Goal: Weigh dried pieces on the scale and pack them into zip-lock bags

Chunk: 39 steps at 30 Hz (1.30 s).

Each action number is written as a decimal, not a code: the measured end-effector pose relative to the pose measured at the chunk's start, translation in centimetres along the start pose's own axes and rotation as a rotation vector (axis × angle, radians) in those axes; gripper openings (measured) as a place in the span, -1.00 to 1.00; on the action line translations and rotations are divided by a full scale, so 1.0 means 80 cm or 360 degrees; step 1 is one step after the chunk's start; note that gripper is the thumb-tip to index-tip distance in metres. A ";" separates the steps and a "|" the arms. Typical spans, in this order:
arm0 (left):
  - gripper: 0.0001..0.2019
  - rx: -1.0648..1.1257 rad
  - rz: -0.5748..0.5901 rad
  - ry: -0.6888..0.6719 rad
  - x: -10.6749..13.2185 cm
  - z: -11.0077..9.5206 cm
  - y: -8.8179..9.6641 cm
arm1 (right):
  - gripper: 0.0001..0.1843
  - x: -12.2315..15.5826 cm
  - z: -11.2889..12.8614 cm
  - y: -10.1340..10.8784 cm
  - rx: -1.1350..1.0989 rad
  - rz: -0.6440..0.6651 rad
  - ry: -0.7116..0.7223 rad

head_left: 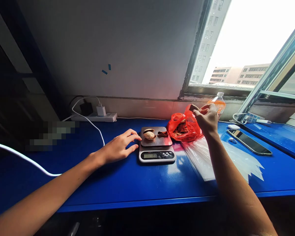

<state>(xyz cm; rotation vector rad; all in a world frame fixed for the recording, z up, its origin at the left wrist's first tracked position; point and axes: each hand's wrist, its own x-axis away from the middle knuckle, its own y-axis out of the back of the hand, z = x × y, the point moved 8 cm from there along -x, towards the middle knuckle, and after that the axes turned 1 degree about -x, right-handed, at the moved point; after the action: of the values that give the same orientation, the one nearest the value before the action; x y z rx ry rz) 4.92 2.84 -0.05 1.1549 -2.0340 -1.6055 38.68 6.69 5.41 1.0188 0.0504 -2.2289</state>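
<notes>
A digital kitchen scale with a lit display sits on the blue table. On its platform lie a pale tan, rounded dried piece and a curled dark brown piece. My left hand is open, fingers apart, with its fingertips at the scale's left edge. Above the red plastic bag, my right hand pinches a small dark brown dried piece. The bag is open, and several similar brown pieces show inside it. Exactly what kind they are, I cannot tell.
Clear plastic bags lie fanned out right of the scale. Beyond them are a phone, an earbud and its case. An orange drink bottle stands by the window. A power strip with a white cable lies at the back left.
</notes>
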 end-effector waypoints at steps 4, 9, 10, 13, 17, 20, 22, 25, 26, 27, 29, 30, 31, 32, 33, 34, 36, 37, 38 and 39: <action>-0.69 0.0010 0.0002 -0.0030 0.000 0.003 -0.003 | -0.75 0.001 -0.008 -0.007 0.0032 0.0178 -0.0176; -0.70 -0.0014 0.0015 -0.0073 -0.002 0.003 -0.006 | -0.81 0.012 -0.005 -0.034 0.0467 0.0594 0.0062; -0.70 -0.0019 0.0017 -0.0076 -0.002 0.003 -0.006 | -0.82 0.017 -0.006 -0.041 0.0581 0.0670 0.0121; -0.71 -0.0028 0.0025 -0.0069 -0.002 0.001 -0.005 | -0.82 0.029 -0.006 -0.056 0.0786 0.0753 0.0221; -0.71 -0.0041 0.0040 -0.0065 -0.001 0.000 -0.005 | -0.82 0.047 0.013 -0.076 0.0880 0.0791 0.0384; -0.71 -0.0033 0.0048 -0.0053 -0.001 -0.001 -0.004 | -0.88 0.065 0.028 -0.093 0.0896 0.0915 0.0517; -0.71 -0.0018 0.0044 -0.0045 -0.001 -0.003 -0.002 | -0.90 0.077 0.032 -0.102 0.0898 0.0996 0.0574; -0.71 -0.0002 0.0051 -0.0023 -0.001 -0.005 -0.001 | -0.91 0.087 0.034 -0.107 0.0908 0.1057 0.0602; -0.71 -0.0001 0.0059 -0.0018 -0.001 -0.005 -0.001 | -0.92 0.087 0.035 -0.105 0.0920 0.1055 0.0599; -0.71 -0.0001 0.0068 -0.0017 0.000 -0.006 -0.002 | -0.92 0.084 0.036 -0.102 0.0938 0.1040 0.0588; -0.71 -0.0006 0.0081 -0.0025 0.000 -0.007 -0.002 | -0.90 0.075 0.042 -0.092 0.0989 0.0962 0.0562; -0.71 -0.0010 0.0083 -0.0031 0.001 -0.008 -0.002 | -0.88 0.069 0.049 -0.085 0.1004 0.0898 0.0557; -0.72 -0.0017 0.0081 -0.0039 0.001 -0.008 -0.002 | -0.87 0.063 0.058 -0.076 0.0997 0.0819 0.0554; -0.72 -0.0024 0.0077 -0.0047 0.001 -0.009 -0.001 | -0.85 0.059 0.069 -0.067 0.0961 0.0723 0.0550; -0.72 -0.0032 0.0073 -0.0056 0.001 -0.009 -0.001 | -0.83 0.057 0.081 -0.058 0.0896 0.0618 0.0546; -0.72 -0.0042 0.0069 -0.0064 0.001 -0.009 -0.001 | -0.82 0.057 0.093 -0.051 0.0808 0.0520 0.0541; -0.73 -0.0064 0.0074 -0.0073 0.001 -0.009 -0.001 | -0.80 0.066 0.112 -0.046 0.0610 0.0447 0.0544; -0.73 -0.0079 0.0079 -0.0076 0.000 -0.009 -0.001 | -0.82 0.074 0.119 -0.052 0.0526 0.0505 0.0571; -0.73 -0.0096 0.0085 -0.0077 0.000 -0.009 -0.002 | -0.84 0.084 0.123 -0.062 0.0464 0.0614 0.0610; -0.73 -0.0111 0.0092 -0.0081 0.000 -0.009 -0.002 | -0.85 0.094 0.124 -0.075 0.0426 0.0749 0.0654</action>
<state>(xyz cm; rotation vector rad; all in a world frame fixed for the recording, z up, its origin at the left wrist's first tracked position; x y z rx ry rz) 5.44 2.35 0.04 1.0316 -2.0060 -1.6799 25.09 4.08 5.77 1.4515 -0.2859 -1.6053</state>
